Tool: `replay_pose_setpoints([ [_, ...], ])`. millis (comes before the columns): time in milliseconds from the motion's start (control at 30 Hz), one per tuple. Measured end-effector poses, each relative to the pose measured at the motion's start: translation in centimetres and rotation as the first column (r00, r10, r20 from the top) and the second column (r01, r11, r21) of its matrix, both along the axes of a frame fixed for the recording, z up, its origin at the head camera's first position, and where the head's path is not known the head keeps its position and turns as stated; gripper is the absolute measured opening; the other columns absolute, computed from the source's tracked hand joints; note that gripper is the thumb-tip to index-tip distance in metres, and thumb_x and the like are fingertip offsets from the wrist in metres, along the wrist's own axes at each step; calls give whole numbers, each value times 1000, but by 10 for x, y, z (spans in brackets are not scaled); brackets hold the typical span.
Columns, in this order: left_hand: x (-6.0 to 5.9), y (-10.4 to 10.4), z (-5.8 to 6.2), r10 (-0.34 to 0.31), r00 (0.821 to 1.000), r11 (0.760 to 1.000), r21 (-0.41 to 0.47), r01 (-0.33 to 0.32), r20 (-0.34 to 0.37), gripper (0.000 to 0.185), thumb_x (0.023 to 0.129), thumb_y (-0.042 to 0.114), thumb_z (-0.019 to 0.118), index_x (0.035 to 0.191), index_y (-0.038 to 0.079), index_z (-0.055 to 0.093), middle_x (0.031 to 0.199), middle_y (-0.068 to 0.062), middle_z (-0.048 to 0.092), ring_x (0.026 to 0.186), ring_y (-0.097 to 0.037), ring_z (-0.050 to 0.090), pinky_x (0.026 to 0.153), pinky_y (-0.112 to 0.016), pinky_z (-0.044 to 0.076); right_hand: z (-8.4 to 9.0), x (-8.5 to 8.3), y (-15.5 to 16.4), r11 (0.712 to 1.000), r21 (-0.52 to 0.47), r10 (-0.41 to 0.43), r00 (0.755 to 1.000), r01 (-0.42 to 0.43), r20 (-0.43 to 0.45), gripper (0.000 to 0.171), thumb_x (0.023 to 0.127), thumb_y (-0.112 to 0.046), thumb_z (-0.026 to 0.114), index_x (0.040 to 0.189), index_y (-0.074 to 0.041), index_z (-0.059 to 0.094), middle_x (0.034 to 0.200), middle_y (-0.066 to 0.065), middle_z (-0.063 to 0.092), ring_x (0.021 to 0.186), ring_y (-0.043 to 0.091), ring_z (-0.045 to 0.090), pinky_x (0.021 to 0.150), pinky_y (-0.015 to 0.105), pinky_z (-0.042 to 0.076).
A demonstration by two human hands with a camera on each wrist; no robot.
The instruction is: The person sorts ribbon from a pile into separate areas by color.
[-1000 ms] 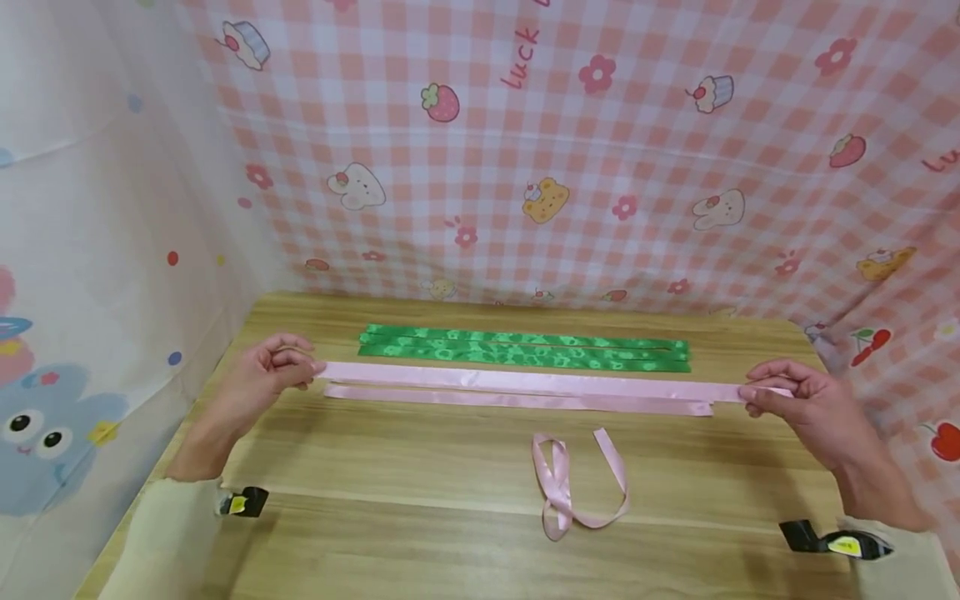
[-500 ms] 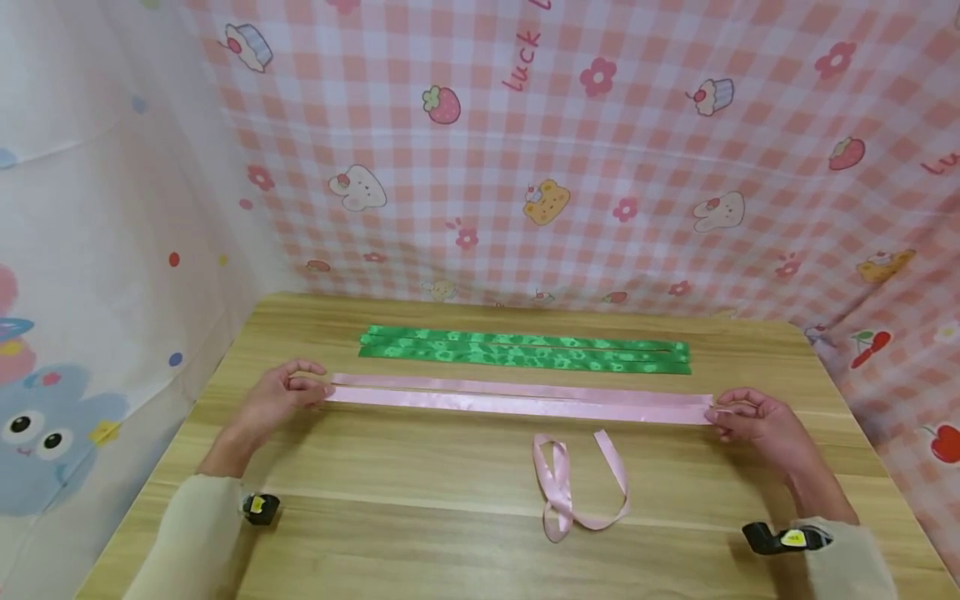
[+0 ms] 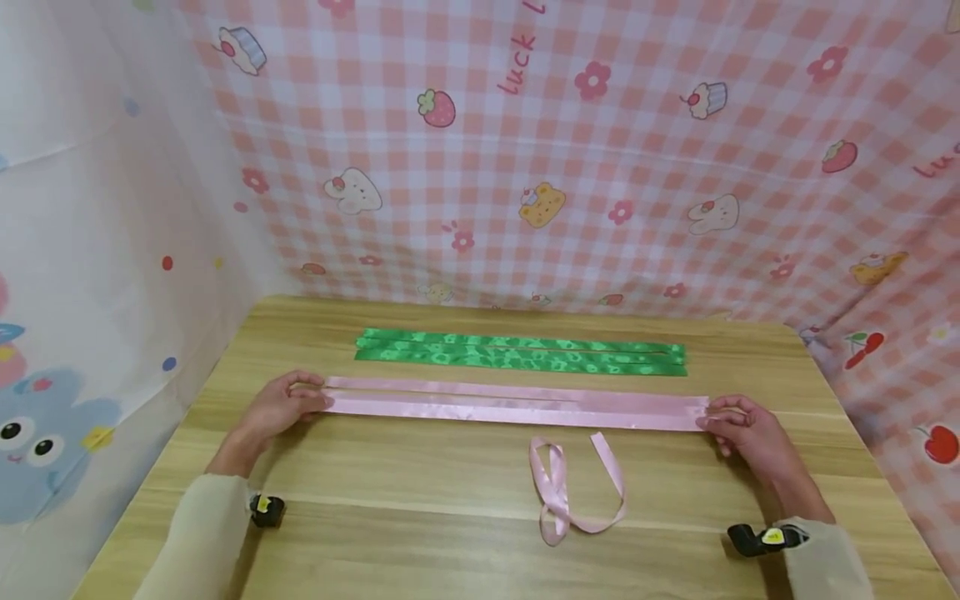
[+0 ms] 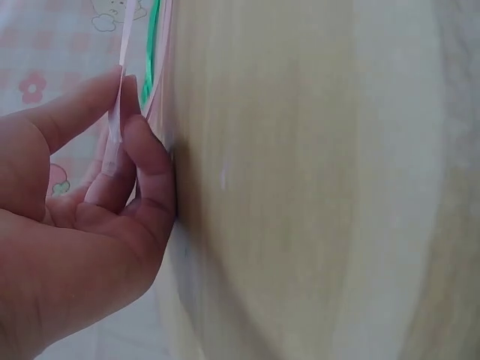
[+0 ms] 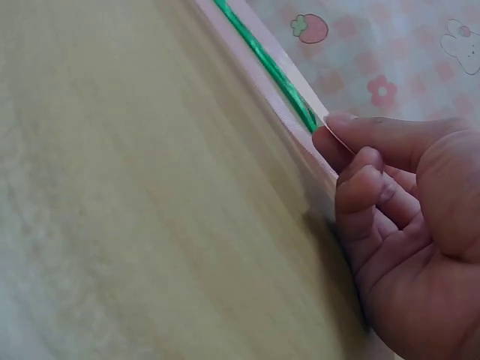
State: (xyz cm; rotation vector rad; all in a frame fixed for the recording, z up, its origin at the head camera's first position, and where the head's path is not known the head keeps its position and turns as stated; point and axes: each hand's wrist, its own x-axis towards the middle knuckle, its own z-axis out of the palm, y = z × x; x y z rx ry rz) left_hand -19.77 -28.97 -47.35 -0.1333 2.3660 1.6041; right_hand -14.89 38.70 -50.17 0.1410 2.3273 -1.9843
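A pink satin ribbon point(image 3: 450, 410) is stretched straight across the table in the head view. My left hand point(image 3: 281, 406) pinches its left end between thumb and forefinger, with the other fingers curled beneath, as the left wrist view shows. At the opposite end my right hand point(image 3: 750, 435) pinches the ribbon in the same way. Just behind it lies a second pink ribbon strip point(image 3: 435, 388), with a narrow gap at the left and the two meeting or overlapping toward the right. In the right wrist view, the held ribbon point(image 5: 289, 67) rises above the table to the fingertips.
Green patterned ribbon strips point(image 3: 517, 353) lie side by side farther back. A loose pink ribbon point(image 3: 555, 492) lies looped on the wooden table point(image 3: 390, 517) nearer the front. Behind the table hangs a checked pink cloth point(image 3: 480, 167), and a white printed cloth point(image 3: 97, 208) covers the left side.
Both hands have brought the held ribbon toward me, from behind the other pink strip to in front of it. My right hand has moved left, and no ribbon tail shows past it now.
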Motion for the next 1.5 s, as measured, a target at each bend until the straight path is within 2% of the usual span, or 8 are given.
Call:
replay_pose_setpoints([
  [133, 1, -1, -1, 5, 1000, 999, -41, -5, 16, 51, 89, 15, 74, 127, -7, 49, 86, 9, 73, 77, -3, 63, 71, -22, 52, 0, 1, -1, 992, 123, -46, 998, 40, 39, 21, 92, -11, 71, 104, -12, 54, 71, -13, 67, 53, 7, 50, 49, 23, 46],
  [333, 3, -3, -1, 10, 999, 997, -77, -7, 43, 52, 87, 19, 77, 126, -4, 50, 87, 9, 72, 78, -7, 61, 70, -24, 49, -2, 4, -5, 994, 90, -70, 998, 69, 5, 24, 90, -8, 73, 103, -10, 54, 69, -13, 66, 51, 5, 48, 47, 21, 44],
  [800, 4, 3, 0, 93, 996, 986, -137, -91, 6, 52, 85, 23, 80, 122, -3, 52, 78, 14, 70, 70, -3, 56, 63, -22, 44, -2, 0, -11, 945, 305, -129, 991, 117, 20, 45, 88, -19, 77, 117, -3, 47, 70, -17, 60, 49, 6, 43, 45, 25, 41],
  [1033, 5, 5, -2, 110, 994, 980, -165, -109, -1, 52, 84, 20, 80, 120, -3, 52, 79, 11, 67, 71, -5, 54, 62, -22, 43, -2, 1, -15, 936, 314, -170, 985, 159, 7, 45, 87, -17, 78, 116, -3, 47, 67, -19, 57, 48, 5, 43, 44, 24, 41],
  [1233, 7, 10, 3, 83, 993, 972, -212, -98, -79, 54, 86, 22, 79, 124, -4, 51, 95, -8, 74, 83, -10, 62, 70, -22, 47, 2, 5, -17, 893, 404, -207, 978, 200, -27, 53, 87, -23, 78, 117, -2, 39, 66, -10, 55, 49, 8, 46, 45, 26, 42],
  [1300, 12, 15, 7, 47, 979, 951, -291, -104, -198, 50, 86, 18, 77, 123, -5, 54, 105, -18, 72, 90, -19, 65, 75, -28, 50, 7, 11, -23, 838, 497, -215, 974, 225, -78, 56, 88, -28, 77, 117, -1, 38, 70, -4, 52, 54, 9, 46, 49, 26, 40],
  [1400, 21, 34, 16, -30, 912, 902, -405, -152, -410, 40, 84, 11, 76, 116, -7, 59, 110, -28, 66, 100, -38, 62, 85, -44, 49, 17, 23, -45, 756, 601, -172, 965, 258, -198, 48, 88, -27, 77, 112, -1, 44, 75, 1, 50, 61, 8, 44, 55, 25, 38],
  [1500, 30, 65, 25, -126, 823, 888, -432, -155, -553, 34, 80, 5, 78, 109, -5, 64, 111, -27, 65, 108, -46, 55, 94, -54, 41, 26, 34, -81, 781, 592, 1, 948, 199, -320, 25, 86, -11, 77, 96, -5, 55, 73, -1, 50, 61, 5, 43, 54, 24, 38],
])
